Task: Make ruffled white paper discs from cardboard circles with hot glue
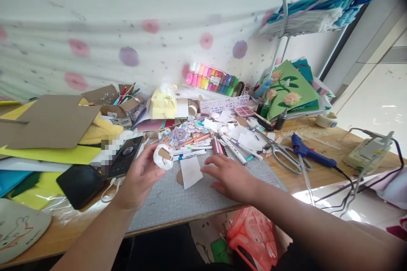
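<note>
An opened cardboard box is seen at the left rear of the table, with pens and pencils standing in it. Further right, a tray of paint pots in pink, yellow, green and purple is leaned against the flowered cloth on the wall. Under the table edge, a pink plastic basket is seen; its contents cannot be made out.

A small white paper piece with brown patches is pinched between the thumb and fingers of the left hand, just above the grey cutting mat. A white paper slip is laid on the mat between the hands. The right hand is rested flat on the mat, its fingers spread, just beside the slip.

Markers, scissors and a blue glue gun are scattered to the right. A pale floor is seen beyond.
</note>
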The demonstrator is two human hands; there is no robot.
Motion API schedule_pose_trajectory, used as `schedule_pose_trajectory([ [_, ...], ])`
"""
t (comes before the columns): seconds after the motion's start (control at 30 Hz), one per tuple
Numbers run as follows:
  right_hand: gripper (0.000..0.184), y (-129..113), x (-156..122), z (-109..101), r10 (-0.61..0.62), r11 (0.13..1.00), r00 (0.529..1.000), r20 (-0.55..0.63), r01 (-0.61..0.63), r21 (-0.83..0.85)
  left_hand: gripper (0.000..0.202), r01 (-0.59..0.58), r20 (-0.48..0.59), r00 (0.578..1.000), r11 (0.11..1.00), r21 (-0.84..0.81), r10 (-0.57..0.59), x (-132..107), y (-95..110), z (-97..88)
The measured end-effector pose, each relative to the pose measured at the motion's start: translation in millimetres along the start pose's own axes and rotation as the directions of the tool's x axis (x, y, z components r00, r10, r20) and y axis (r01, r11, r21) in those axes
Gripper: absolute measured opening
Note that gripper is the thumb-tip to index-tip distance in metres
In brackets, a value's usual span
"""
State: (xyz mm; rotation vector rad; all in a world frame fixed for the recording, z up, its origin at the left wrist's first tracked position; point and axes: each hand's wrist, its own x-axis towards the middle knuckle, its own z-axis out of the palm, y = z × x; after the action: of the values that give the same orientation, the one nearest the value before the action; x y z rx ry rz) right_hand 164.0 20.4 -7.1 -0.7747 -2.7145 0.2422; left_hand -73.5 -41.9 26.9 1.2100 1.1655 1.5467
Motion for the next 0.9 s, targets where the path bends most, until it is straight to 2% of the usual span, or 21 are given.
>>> schedule_pose_trajectory([
  [0.13,0.02,-10.4,27.2,20.9,-0.026,0.997,1.0,-0.001,0.026,-0.075,0.045,0.066,0.017,0.997,0.992,0.111,-0.069,-16.9,2.8,-0.1],
  [0.2,0.021,-5.2,28.0,20.8,0.0,0.998,1.0,-0.022,-0.001,-0.07,0.047,0.073,0.039,0.996,0.981,0.177,-0.081,-21.4,3.3,-3.5],
  [0.33,0.019,20.3,-1.6,-1.0,0.071,0.997,0.996,-0.05,-0.07,0.023,0.048,0.065,0.053,0.995,0.953,0.295,-0.085,-23.0,-2.3,-12.4],
  [0.43,0.022,37.7,-32.2,-18.6,0.088,0.991,0.996,-0.021,-0.086,0.105,0.049,0.051,0.094,0.992,0.94,0.338,-0.087,-19.0,-8.8,-10.3],
  [0.57,0.03,43.2,-51.3,-25.8,0.095,0.982,0.995,0.033,-0.099,0.16,0.049,0.016,0.208,0.973,0.925,0.379,-0.101,-4.7,-11.4,12.6],
  [0.7,0.04,52.7,-45.4,-32.6,0.166,0.977,0.986,0.025,-0.168,0.135,0.055,-0.043,0.358,0.926,0.905,0.424,-0.124,23.8,-9.0,48.1],
  [0.77,0.037,72.7,-41.4,-41.9,0.27,0.96,0.963,-0.022,-0.268,0.076,0.056,-0.084,0.413,0.905,0.908,0.41,-0.102,40.0,-9.4,65.5],
  [0.83,0.03,103.1,-40.3,-52.1,0.392,0.92,0.917,-0.07,-0.393,-0.005,0.054,-0.09,0.442,0.894,0.933,0.349,-0.079,53.6,-12.6,80.5],
  [0.9,0.021,136.7,-41.1,-58.5,0.477,0.872,0.876,-0.076,-0.482,-0.086,0.049,-0.047,0.417,0.907,0.965,0.257,-0.066,62.2,-19.3,91.8],
])
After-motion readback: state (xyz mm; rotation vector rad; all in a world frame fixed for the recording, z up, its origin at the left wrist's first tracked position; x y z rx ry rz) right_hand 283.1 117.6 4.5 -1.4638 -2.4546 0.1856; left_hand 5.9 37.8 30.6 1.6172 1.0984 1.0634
